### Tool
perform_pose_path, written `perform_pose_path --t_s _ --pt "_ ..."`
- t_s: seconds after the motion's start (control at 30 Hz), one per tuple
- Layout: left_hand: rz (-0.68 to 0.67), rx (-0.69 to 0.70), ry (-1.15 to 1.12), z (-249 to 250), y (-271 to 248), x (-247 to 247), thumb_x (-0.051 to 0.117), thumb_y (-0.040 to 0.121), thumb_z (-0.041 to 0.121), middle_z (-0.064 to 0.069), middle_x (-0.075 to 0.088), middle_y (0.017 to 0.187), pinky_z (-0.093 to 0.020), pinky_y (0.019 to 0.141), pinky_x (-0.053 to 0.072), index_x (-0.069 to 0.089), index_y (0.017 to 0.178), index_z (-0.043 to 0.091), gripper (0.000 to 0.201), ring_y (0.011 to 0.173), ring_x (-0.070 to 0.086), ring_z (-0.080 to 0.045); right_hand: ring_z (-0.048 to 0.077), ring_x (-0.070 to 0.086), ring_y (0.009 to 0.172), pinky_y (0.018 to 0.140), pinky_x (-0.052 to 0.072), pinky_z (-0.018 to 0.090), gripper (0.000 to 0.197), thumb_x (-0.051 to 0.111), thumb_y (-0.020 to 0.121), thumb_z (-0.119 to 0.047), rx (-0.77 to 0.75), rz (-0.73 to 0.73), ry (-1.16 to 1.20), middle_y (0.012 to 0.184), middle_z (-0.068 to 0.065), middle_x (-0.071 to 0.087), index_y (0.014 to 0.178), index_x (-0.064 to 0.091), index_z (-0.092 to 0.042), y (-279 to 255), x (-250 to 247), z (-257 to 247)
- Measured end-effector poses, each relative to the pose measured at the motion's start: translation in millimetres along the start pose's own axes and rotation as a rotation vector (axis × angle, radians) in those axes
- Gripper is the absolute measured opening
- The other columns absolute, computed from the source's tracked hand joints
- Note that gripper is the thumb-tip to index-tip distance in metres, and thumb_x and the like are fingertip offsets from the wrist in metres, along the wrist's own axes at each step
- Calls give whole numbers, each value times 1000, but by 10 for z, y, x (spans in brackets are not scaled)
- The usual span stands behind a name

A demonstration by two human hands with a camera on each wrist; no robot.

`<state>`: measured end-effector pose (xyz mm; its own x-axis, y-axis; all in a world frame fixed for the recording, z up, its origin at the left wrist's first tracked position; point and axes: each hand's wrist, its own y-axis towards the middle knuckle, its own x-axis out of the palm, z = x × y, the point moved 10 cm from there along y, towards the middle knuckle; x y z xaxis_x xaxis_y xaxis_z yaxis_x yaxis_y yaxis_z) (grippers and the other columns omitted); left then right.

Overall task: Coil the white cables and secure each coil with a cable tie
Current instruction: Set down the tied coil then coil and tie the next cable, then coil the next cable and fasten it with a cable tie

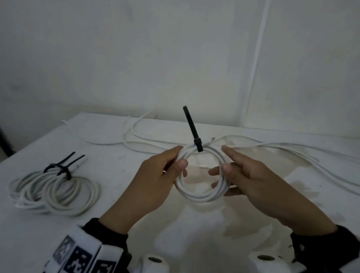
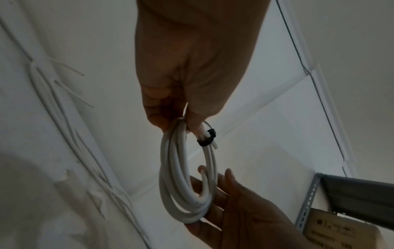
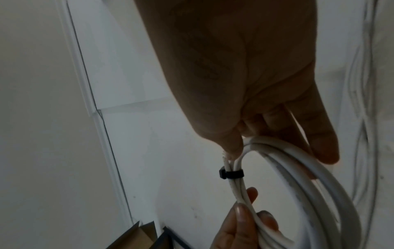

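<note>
Here both hands point(image 1: 203, 175) hold the tied coil point(image 1: 199, 193) between them.

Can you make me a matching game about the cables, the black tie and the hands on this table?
Things:
1. held coil
2. finished coils
3. loose cables
4. cable tie

Places or states:
A. uncoiled at the table's far side
B. gripped by left hand and right hand
C. tail sticking up
D. lying on the table's left

Pairs: 1-B, 2-D, 3-A, 4-C
</note>
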<state>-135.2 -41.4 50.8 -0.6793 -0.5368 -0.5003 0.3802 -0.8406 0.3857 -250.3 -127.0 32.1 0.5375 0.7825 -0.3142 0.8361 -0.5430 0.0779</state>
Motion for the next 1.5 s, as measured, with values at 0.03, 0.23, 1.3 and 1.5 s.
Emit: perform_pose_path --t_s 0.03,0.23,1.3,1.5 --pt "-10 -4 30 -23 -56 -45 46 95 20 20 60 63 -21 63 42 57 79 29 22 59 50 -1 2 67 85 78 54 17 48 44 89 -32 8 -10 24 103 -11 65 131 21 -39 -9 66 2" --pt "-85 -109 143 -346 -332 -319 43 97 19 11 57 66 -15 60 40 54 78 23 22 57 50 3 10 42 130 111 33 37 65 45 91 -45 87 -174 -312 148 -9 34 147 18 -26 29 724 128" --pt "-100 -546 996 -1427 -465 -1472 56 89 28 -15 51 114 -35 85 44 64 102 3 30 101 56 -31 15 28 138 108 23 25 69 47 90 -50 304 -248 -692 155 -2 18 146 17 -25 133 674 494" --pt "14 -373 862 -869 -133 -1247 52 92 34 -10 50 129 -35 94 40 56 125 17 38 117 50 -27 19 26 138 110 21 27 70 49 90 -46 344 -171 -757 154 4 20 146 21 -15 428 410 760"
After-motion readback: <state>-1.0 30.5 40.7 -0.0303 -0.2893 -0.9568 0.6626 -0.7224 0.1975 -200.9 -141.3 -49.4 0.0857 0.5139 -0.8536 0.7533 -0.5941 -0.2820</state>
